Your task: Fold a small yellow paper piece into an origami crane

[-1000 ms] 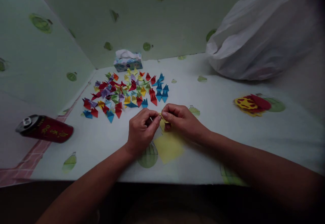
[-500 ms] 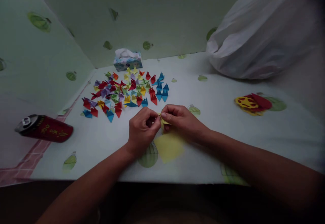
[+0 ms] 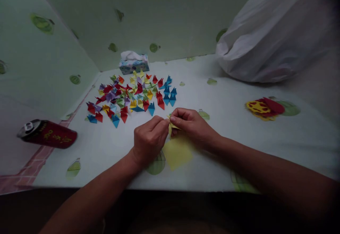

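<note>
Fingers (image 3: 162, 127) of the left hand (image 3: 148, 138) and right hand (image 3: 195, 126) grip a folded yellow paper (image 3: 170, 130) at their tips, part exposed between them. A flat yellow sheet (image 3: 178, 155) lies nearby on the bench (image 3: 106, 166).

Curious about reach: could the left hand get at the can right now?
Probably yes: nothing seems to stand between the left hand and the can, though that hand seems to be pinching yellow paper.
</note>
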Demonstrator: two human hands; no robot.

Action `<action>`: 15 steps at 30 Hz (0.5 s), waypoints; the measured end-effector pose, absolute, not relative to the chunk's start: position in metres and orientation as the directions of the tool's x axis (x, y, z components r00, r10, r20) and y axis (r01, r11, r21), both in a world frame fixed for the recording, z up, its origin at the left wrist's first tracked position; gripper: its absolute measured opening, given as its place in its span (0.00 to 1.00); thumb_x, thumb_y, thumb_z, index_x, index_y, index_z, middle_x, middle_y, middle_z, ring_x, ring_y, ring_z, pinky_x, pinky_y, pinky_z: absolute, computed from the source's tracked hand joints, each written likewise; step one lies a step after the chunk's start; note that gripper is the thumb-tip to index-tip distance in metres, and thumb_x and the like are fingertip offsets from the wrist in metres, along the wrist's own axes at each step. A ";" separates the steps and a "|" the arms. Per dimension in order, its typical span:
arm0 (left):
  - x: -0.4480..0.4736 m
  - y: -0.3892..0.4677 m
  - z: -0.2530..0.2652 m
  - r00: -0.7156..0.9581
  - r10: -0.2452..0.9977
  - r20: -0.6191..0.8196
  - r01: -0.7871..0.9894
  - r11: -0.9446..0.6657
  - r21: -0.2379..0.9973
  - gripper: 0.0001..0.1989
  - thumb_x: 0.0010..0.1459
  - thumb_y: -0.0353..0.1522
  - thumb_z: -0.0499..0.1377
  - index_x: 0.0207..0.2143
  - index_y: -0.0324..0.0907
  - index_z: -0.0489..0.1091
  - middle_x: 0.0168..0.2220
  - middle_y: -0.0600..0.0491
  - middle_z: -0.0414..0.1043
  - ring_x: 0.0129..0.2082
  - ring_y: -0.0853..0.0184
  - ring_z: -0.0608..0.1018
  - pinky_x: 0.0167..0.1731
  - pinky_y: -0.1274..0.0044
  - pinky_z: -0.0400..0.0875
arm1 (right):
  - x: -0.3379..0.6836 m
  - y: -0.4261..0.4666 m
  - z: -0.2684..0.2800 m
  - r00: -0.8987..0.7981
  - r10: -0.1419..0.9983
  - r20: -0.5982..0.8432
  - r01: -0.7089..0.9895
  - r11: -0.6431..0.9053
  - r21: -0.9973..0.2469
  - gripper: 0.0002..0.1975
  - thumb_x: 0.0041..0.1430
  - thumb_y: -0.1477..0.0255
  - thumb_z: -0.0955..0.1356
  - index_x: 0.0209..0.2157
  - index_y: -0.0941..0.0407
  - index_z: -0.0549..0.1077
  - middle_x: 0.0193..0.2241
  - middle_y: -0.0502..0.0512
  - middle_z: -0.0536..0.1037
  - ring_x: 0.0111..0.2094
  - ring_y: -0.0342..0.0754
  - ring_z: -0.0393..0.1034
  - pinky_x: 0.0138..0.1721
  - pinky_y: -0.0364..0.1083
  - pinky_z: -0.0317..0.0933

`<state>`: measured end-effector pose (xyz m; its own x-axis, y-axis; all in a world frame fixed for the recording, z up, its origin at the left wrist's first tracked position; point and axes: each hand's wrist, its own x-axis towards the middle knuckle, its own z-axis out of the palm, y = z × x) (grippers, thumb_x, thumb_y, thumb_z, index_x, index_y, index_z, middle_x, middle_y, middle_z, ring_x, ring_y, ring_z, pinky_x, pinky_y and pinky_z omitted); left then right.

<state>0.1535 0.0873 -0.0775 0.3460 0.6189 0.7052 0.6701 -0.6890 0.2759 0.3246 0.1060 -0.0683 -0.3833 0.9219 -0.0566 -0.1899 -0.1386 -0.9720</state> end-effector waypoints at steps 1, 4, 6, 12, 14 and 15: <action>0.154 0.087 -0.078 0.349 0.617 0.705 0.671 -0.690 0.272 0.07 0.62 0.26 0.57 0.34 0.43 0.74 0.30 0.53 0.75 0.29 0.70 0.75 0.29 0.79 0.69 | 0.325 0.106 -0.069 -0.383 0.922 -0.047 -0.198 -0.131 -0.971 0.16 0.53 0.61 0.74 0.27 0.56 0.68 0.20 0.45 0.70 0.22 0.40 0.67 0.27 0.42 0.63; 0.155 0.087 -0.076 0.340 0.622 0.705 0.634 -0.706 0.316 0.06 0.62 0.25 0.57 0.35 0.42 0.74 0.30 0.53 0.75 0.28 0.71 0.75 0.27 0.79 0.69 | 0.325 0.107 -0.070 -0.393 0.919 -0.022 -0.213 -0.114 -0.970 0.15 0.55 0.61 0.73 0.27 0.56 0.69 0.21 0.45 0.70 0.22 0.40 0.67 0.28 0.42 0.64; 0.156 0.087 -0.074 0.285 0.661 0.694 0.575 -0.697 0.429 0.05 0.61 0.26 0.58 0.34 0.41 0.73 0.28 0.54 0.73 0.26 0.71 0.73 0.26 0.79 0.68 | 0.325 0.107 -0.070 -0.402 0.915 -0.017 -0.217 -0.113 -0.969 0.14 0.55 0.62 0.73 0.27 0.56 0.69 0.22 0.46 0.71 0.23 0.40 0.67 0.29 0.42 0.64; 0.158 0.089 -0.071 0.115 0.827 0.551 0.409 -0.545 0.732 0.05 0.60 0.28 0.61 0.29 0.41 0.73 0.26 0.56 0.71 0.23 0.74 0.70 0.23 0.80 0.66 | 0.326 0.108 -0.072 -0.409 0.912 -0.034 -0.231 -0.139 -0.963 0.14 0.55 0.63 0.74 0.28 0.57 0.70 0.26 0.47 0.71 0.27 0.40 0.70 0.33 0.43 0.67; 0.158 0.090 -0.071 0.080 0.877 0.473 0.350 -0.469 0.811 0.04 0.59 0.28 0.62 0.30 0.41 0.74 0.27 0.56 0.72 0.22 0.75 0.70 0.22 0.81 0.65 | 0.326 0.109 -0.073 -0.414 0.910 -0.019 -0.234 -0.127 -0.964 0.13 0.56 0.63 0.73 0.29 0.57 0.70 0.27 0.47 0.72 0.27 0.40 0.70 0.33 0.43 0.67; 0.158 0.090 -0.071 0.069 0.897 0.436 0.313 -0.435 0.844 0.03 0.59 0.28 0.62 0.31 0.41 0.74 0.27 0.56 0.72 0.22 0.75 0.70 0.21 0.81 0.65 | 0.326 0.110 -0.074 -0.418 0.908 -0.011 -0.233 -0.119 -0.965 0.13 0.56 0.63 0.73 0.29 0.57 0.70 0.27 0.47 0.72 0.28 0.41 0.71 0.33 0.43 0.67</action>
